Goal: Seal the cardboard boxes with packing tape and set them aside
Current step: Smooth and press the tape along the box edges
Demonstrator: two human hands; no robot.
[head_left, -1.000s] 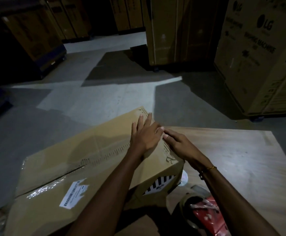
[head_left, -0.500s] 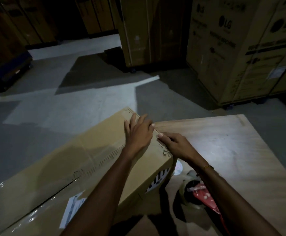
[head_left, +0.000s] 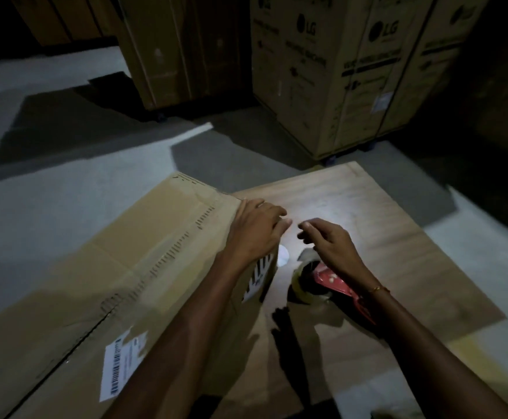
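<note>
From the head view, your left hand (head_left: 257, 229) lies with its fingers curled over the right end edge of the cardboard box (head_left: 132, 267), probably steadying it on the wooden board (head_left: 398, 237). Your right hand (head_left: 327, 243) hovers just beside it, fingers loosely curled, holding nothing. The tape dispenser (head_left: 322, 282) sits directly beneath that hand, likely parked within easy reach for the next strip.

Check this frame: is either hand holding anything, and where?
The left hand grips the cardboard box over its top right edge. The right hand hangs above the tape dispenser, holding nothing.
</note>
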